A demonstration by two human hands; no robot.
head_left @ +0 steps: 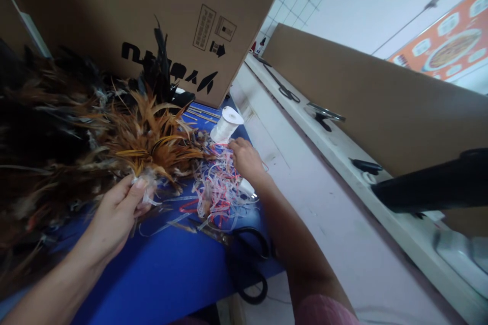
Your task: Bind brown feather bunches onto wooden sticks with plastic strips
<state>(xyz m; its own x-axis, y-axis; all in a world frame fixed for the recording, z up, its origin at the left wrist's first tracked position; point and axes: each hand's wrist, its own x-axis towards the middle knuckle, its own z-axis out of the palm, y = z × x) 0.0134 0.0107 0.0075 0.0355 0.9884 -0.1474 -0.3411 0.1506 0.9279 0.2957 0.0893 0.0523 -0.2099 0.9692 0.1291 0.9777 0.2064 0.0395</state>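
My left hand is closed, thumb against fingers, round the pale fluffy base of a feather bundle. Orange-brown feathers with some dark ones fan out above it. My right hand reaches over a tangle of white and red ribbon scraps. Its fingers are curled together beside a spool of white ribbon; whatever they pinch, if anything, is hidden. Black-handled scissors lie at the table's front right edge, below my right forearm. A small white object rests among the scraps by my wrist.
A large cardboard box stands at the back of the blue table. Dark feathers are heaped on the left. Beyond a white wall to the right, a ledge carries scissors and a black cylindrical object.
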